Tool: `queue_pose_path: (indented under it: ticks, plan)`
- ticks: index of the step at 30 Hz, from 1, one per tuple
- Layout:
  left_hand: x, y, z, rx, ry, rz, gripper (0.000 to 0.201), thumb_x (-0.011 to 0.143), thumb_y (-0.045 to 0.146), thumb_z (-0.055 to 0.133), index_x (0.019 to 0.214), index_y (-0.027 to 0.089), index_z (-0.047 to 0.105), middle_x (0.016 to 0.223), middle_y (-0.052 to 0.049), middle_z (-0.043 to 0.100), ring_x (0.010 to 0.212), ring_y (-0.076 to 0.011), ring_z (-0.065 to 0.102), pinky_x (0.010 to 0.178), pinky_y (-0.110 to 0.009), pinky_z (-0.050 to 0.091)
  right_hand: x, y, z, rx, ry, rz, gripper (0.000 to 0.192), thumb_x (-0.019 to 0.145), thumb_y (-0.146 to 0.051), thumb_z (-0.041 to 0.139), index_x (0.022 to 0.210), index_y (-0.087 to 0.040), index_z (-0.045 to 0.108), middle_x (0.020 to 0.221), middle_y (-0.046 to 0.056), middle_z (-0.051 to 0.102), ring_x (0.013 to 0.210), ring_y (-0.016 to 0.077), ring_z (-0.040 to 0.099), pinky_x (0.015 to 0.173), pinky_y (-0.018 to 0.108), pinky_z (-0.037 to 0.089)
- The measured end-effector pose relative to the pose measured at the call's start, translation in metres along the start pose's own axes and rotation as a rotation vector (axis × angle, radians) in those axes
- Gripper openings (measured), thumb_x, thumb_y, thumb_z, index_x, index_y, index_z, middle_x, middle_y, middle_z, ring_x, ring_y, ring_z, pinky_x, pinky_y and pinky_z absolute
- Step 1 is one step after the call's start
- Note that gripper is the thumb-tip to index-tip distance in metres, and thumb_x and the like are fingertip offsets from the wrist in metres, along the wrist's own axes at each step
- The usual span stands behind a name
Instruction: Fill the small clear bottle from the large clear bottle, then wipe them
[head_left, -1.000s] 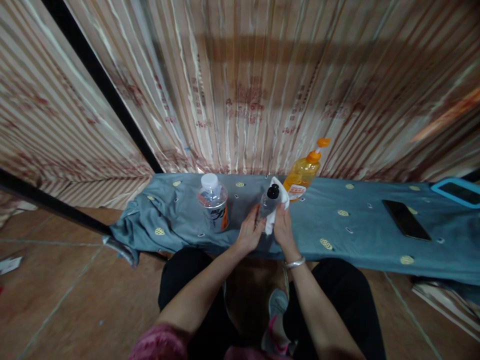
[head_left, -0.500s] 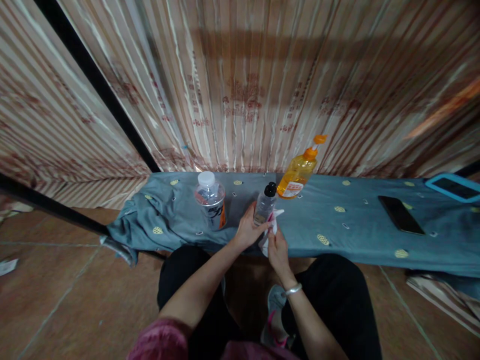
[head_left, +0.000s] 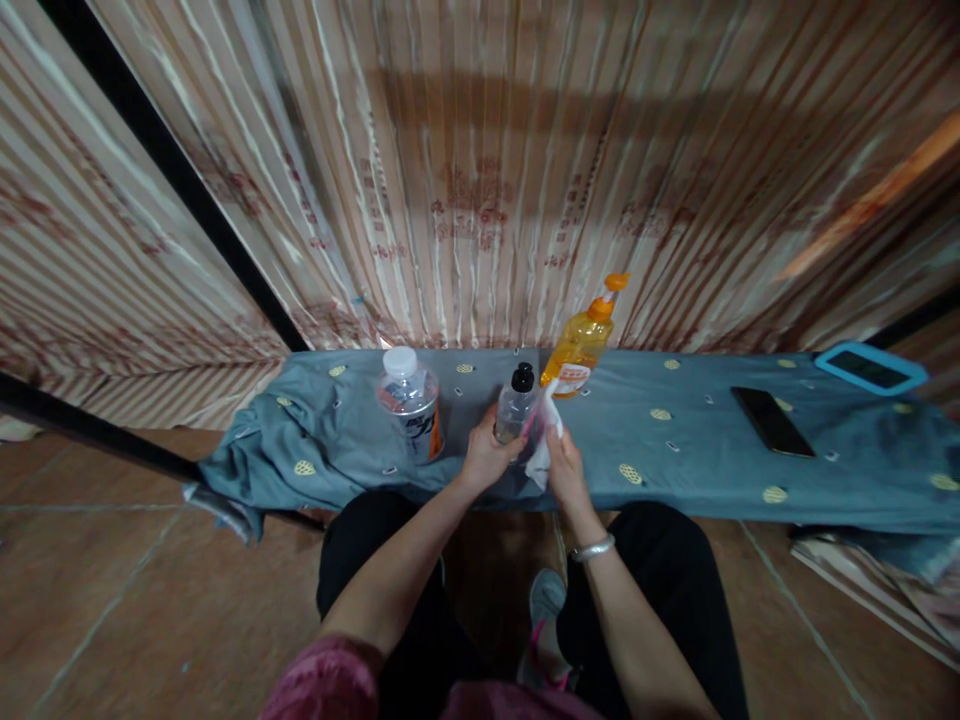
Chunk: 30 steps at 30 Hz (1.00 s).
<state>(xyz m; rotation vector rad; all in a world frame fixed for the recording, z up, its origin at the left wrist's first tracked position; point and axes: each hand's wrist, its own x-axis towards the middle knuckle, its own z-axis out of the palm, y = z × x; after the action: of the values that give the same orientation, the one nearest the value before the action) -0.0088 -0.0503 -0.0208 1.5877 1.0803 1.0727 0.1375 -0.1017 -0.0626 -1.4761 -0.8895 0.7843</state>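
Grip: left hand point(head_left: 486, 455) wrapped round small bottle point(head_left: 514, 408) w/ black cap, upright on bench point(head_left: 675, 450); right hand point(head_left: 564, 468) pinches white cloth point(head_left: 541, 440) against it. Risk: sideways push tips bottle.

At frame centre, the white-capped clear plastic bottle point(head_left: 409, 400) stands close on the left and the orange pump-top soap bottle point(head_left: 579, 345) just behind. Rightward, bare blue patterned cloth point(head_left: 697, 450) runs open up to the flat black phone point(head_left: 772, 421).
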Motion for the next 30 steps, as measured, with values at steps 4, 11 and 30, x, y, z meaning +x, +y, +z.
queue_pose_path:
  ticks: [4, 11, 30]
  plan:
    - [0.000, 0.004, -0.004, -0.069, 0.016, 0.030, 0.054, 0.075, 0.022, 0.088, 0.126, 0.016, 0.072, 0.120, -0.009, 0.084, 0.108, -0.0266, 0.079, 0.098, -0.036, 0.062, 0.015, -0.002, 0.029, 0.060, -0.085, 0.042, 0.044, 0.104, -0.049, 0.069, 0.137, -0.020, 0.066, 0.135, 0.011, 0.069, 0.113, 0.0244, 0.071, 0.096, 0.047, 0.062]
    - [0.012, 0.017, -0.031, -0.103, 0.128, 0.006, 0.052, 0.076, 0.026, 0.089, 0.123, 0.016, 0.071, 0.101, -0.005, 0.085, 0.094, -0.0224, 0.078, 0.091, -0.033, 0.062, 0.014, 0.010, 0.041, -0.040, -0.199, 0.085, 0.043, 0.104, -0.048, 0.071, 0.135, -0.019, 0.067, 0.131, 0.010, 0.070, 0.109, 0.0233, 0.072, 0.092, 0.045, 0.063]
    - [-0.004, 0.018, -0.006, 0.021, -0.042, -0.007, 0.063, 0.077, 0.021, 0.086, 0.138, 0.017, 0.069, 0.117, -0.009, 0.085, 0.109, -0.0302, 0.081, 0.100, -0.042, 0.064, -0.011, -0.023, 0.005, -0.390, -0.192, -0.280, 0.059, 0.101, -0.046, 0.074, 0.152, -0.022, 0.058, 0.150, 0.014, 0.063, 0.126, 0.0299, 0.068, 0.106, 0.055, 0.059]
